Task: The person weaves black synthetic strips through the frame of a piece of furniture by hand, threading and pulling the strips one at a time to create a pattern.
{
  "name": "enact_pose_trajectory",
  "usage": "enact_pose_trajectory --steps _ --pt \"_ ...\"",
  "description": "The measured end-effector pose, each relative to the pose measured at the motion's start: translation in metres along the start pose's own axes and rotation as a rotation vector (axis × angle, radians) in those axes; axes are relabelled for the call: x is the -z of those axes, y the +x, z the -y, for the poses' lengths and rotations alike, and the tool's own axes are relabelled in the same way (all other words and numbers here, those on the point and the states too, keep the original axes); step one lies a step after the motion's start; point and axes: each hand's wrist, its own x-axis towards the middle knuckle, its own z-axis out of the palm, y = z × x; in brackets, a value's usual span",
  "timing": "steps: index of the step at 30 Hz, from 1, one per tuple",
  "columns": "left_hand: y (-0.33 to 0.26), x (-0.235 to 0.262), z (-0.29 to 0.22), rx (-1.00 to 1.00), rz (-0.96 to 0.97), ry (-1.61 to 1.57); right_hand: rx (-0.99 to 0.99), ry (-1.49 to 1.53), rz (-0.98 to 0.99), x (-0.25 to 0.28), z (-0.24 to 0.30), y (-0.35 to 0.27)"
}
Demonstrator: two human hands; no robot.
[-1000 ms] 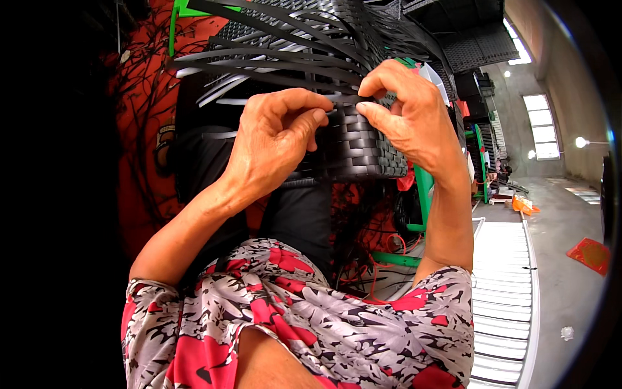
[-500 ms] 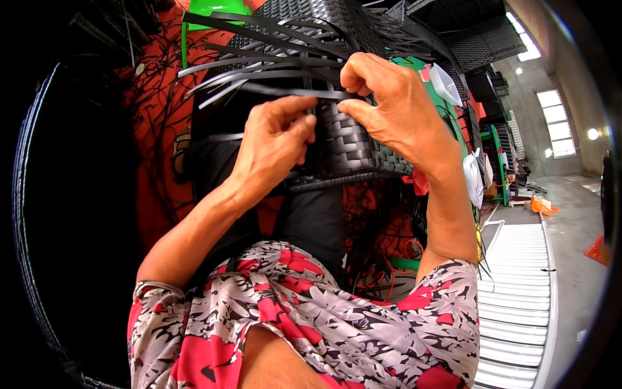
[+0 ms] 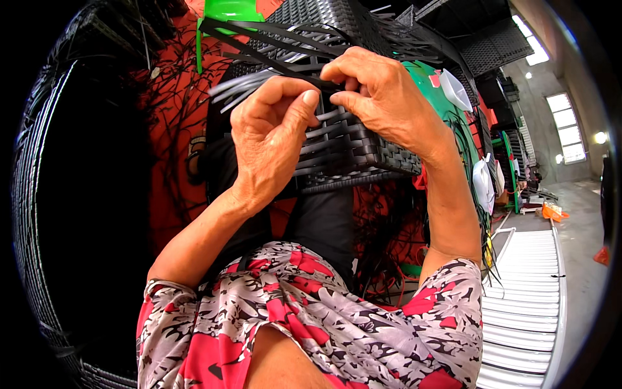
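Black woven panel is resting in person's lap, loose strips fanning up top. Left hand & right hand are both pinching one strip at weave edge. Best keeping tension even, feeding it flat w/o twisting.

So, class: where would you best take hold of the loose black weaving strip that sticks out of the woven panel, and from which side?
Pinch the loose strip near where it leaves the woven panel, from above with thumb and forefinger. It is flat and thin, so its free end would probably flop. Both the left hand and the right hand already pinch there.
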Motion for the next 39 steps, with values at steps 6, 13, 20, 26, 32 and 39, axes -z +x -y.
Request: enact_pose_trajectory --steps 6,13,20,26,32,39 --pt "-0.004 0.007 0.009 0.653 0.109 -0.398 -0.048 -0.11 0.004 0.005 -0.001 -0.007" --pt "0.003 0.0 0.018 0.596 -0.069 -0.35 -0.084 0.036 0.018 0.005 -0.003 -0.001" --pt "0.012 0.029 0.015 0.287 0.234 0.423 -0.095 0.099 0.007 0.003 -0.005 -0.003" --pt "0.021 0.058 -0.01 0.677 0.454 0.45 -0.081 0.098 -0.003 0.005 -0.002 -0.006" --pt "0.008 0.053 -0.027 0.24 0.278 0.585 0.121 0.02 -0.068 0.001 -0.003 -0.002" --pt "0.025 0.004 -0.055 -0.432 0.18 0.479 -0.097 0.469 -0.081 0.019 0.038 0.012"
